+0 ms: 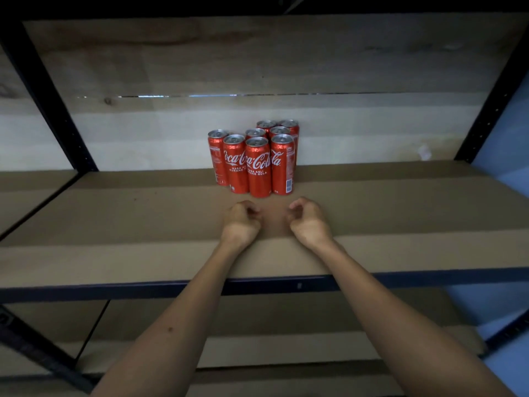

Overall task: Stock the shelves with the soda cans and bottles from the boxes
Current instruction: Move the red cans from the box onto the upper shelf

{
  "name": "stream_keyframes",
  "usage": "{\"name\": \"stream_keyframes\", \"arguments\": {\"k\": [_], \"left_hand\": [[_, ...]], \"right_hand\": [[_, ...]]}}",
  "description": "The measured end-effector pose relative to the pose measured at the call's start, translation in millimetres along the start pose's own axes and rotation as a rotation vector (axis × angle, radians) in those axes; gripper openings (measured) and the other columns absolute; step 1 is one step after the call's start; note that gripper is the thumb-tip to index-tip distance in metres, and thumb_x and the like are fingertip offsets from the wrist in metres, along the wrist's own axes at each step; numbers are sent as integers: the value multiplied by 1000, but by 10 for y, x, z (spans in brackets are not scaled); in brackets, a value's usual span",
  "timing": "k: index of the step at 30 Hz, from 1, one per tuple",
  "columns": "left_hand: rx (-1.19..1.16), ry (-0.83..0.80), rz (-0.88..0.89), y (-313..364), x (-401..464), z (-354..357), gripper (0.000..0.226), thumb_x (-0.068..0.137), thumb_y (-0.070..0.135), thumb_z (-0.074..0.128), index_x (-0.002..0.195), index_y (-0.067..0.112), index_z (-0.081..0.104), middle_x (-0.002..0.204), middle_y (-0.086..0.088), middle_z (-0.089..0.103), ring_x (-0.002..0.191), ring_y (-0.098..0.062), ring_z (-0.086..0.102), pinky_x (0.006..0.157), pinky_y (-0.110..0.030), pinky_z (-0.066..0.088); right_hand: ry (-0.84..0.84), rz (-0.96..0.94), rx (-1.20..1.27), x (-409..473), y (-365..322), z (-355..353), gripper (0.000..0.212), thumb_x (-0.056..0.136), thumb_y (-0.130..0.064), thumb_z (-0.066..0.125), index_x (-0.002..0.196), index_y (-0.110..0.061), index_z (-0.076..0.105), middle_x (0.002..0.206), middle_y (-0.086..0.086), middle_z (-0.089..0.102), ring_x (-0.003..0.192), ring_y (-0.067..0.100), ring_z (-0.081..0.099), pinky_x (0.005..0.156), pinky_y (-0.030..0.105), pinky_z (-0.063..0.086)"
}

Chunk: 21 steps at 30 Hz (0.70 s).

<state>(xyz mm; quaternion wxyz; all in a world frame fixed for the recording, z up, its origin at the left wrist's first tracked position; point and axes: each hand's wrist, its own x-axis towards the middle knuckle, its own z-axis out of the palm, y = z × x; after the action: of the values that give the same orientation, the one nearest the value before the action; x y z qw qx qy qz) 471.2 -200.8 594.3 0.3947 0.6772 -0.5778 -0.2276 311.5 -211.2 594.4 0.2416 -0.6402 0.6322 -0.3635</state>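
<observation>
Several tall red Coca-Cola cans [257,164] stand upright in a tight cluster on the brown shelf board [114,224], towards its back. Both my arms reach over the shelf's front edge. My left hand [242,222] hovers just in front of the cans with its fingers loosely curled and nothing in it. My right hand [309,220] sits beside it, a short gap apart, also loosely curled and holding nothing. Neither hand touches a can. No boxes or bottles are in view.
Dark metal uprights [48,104] frame the shelf on the left and right [486,110]. A dark rail [372,279] runs along the shelf's front edge. Another brown shelf [257,353] lies below. A wooden board [257,53] closes the space overhead.
</observation>
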Motion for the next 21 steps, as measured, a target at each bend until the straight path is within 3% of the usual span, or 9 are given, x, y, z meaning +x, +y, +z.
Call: {"name": "stream_keyframes", "arguments": {"k": [3, 5, 8, 12, 15, 18, 21], "left_hand": [[126, -75, 31, -37, -211, -60, 14, 84, 17, 64, 97, 18, 70, 107, -2, 72, 103, -20, 65, 91, -23, 47], [324, -112, 129, -33, -387, -109, 26, 86, 26, 61, 109, 17, 69, 113, -5, 70, 108, -25, 63, 93, -30, 49], [495, -102, 284, -29, -668, -162, 30, 91, 30, 53, 112, 13, 67, 117, -11, 67, 110, -32, 59, 90, -38, 50], [553, -17, 526, -135, -1037, -183, 40, 92, 30, 37, 104, 8, 67, 111, -11, 67, 102, -33, 62, 84, -41, 51], [575, 93, 641, -266, -1336, -196, 40, 93, 27, 38, 115, 8, 65, 120, -11, 66, 113, -29, 60, 92, -41, 45], [718, 51, 647, -445, -1656, -174, 60, 88, 26, 52, 143, 6, 42, 149, -13, 43, 139, -29, 38, 112, -46, 27], [737, 20, 612, -627, -1934, -84, 73, 84, 20, 57, 150, 5, 30, 160, -18, 17, 149, -33, 12, 119, -53, 15]], "right_hand": [[-53, -78, -133, -293, 3, -113, 19, 84, -15, 65, 102, -15, 71, 105, 3, 72, 101, 20, 64, 89, 24, 46], [-84, -136, -199, -478, -11, -178, 20, 86, -20, 64, 104, -16, 72, 108, 2, 73, 106, 21, 64, 94, 27, 47], [-118, -241, -328, -769, 13, -245, 26, 91, -26, 60, 113, -15, 70, 123, 2, 68, 118, 23, 57, 99, 31, 43], [28, -416, -355, -1200, 174, -239, 28, 95, -22, 54, 114, -13, 71, 127, 2, 66, 126, 22, 55, 101, 36, 40], [116, -470, -276, -1497, 380, -176, 33, 91, -20, 54, 119, -10, 69, 129, 5, 65, 130, 22, 53, 108, 38, 34], [127, -523, -259, -1748, 538, -131, 41, 91, -14, 56, 130, -5, 61, 144, 9, 53, 140, 23, 40, 119, 41, 22], [147, -563, -192, -1993, 704, -26, 38, 91, -6, 56, 127, 1, 61, 149, 14, 45, 143, 28, 35, 117, 41, 30]]}}
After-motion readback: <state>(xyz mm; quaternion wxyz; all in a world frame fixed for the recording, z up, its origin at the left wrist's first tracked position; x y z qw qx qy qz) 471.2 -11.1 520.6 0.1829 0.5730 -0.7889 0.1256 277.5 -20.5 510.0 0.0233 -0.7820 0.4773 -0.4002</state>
